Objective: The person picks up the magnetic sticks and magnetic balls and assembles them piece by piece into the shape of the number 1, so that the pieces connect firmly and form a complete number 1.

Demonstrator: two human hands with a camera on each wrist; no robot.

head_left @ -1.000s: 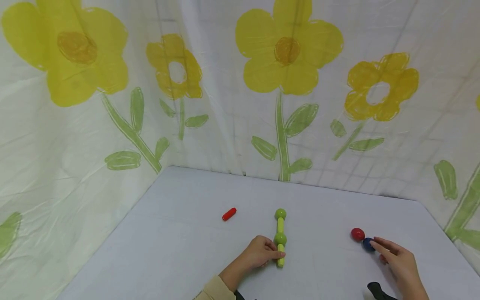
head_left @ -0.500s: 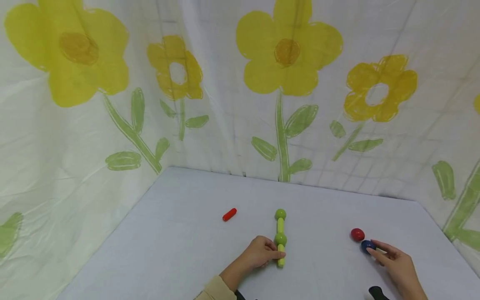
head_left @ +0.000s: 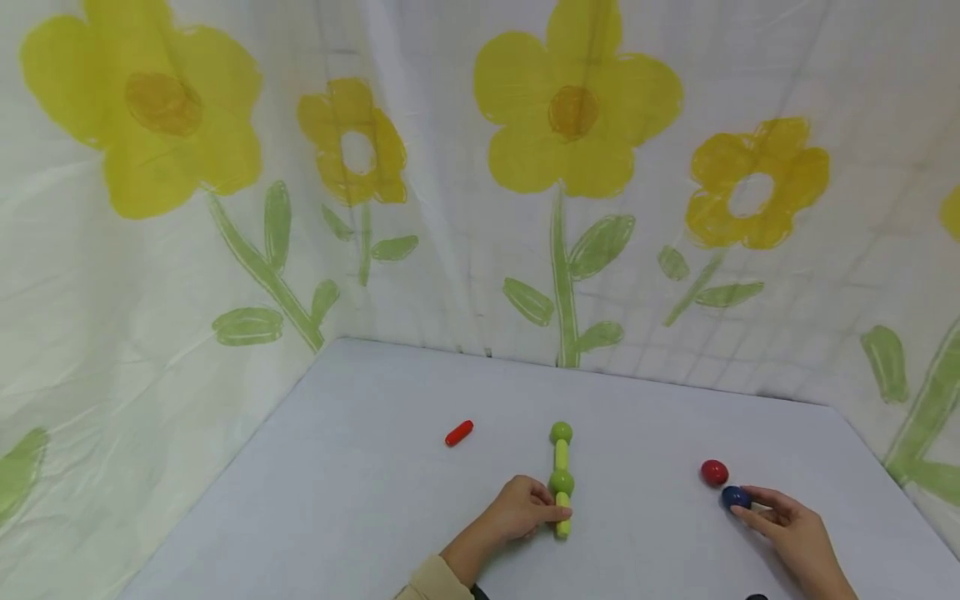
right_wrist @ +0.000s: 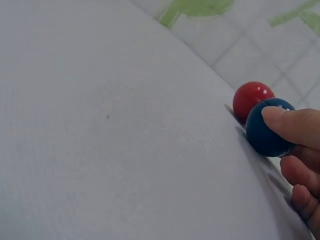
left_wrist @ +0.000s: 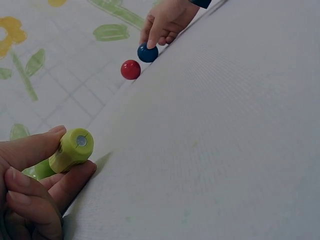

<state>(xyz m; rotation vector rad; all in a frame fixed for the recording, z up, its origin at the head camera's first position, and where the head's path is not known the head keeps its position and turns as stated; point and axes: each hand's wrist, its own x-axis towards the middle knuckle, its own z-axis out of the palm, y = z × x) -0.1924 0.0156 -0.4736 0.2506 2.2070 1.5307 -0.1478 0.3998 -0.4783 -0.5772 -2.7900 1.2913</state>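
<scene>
A chain of light green magnetic rods and balls lies on the table, pointing away from me. It runs from a near rod (head_left: 564, 529) through a ball (head_left: 561, 482) and a second rod (head_left: 562, 454) to a far ball (head_left: 561, 432). My left hand (head_left: 519, 508) pinches the near rod between thumb and fingers; in the left wrist view, a metal disc (left_wrist: 81, 140) shows in the rod's end. At the right, my right hand (head_left: 797, 533) pinches a dark blue ball (head_left: 735, 497). A red ball (head_left: 715, 472) sits just beyond it, a narrow gap between them in the head view.
A short red rod (head_left: 459, 433) lies alone, left of the green chain. The white table (head_left: 337, 467) meets a hanging curtain (head_left: 450, 250) with painted yellow flowers at its back and sides. A small dark object (head_left: 757, 597) shows at the bottom edge near the right forearm.
My right hand has drawn the blue ball slightly towards me, and a gap has opened between it and the red ball. The left hand and the green chain stay in place.
</scene>
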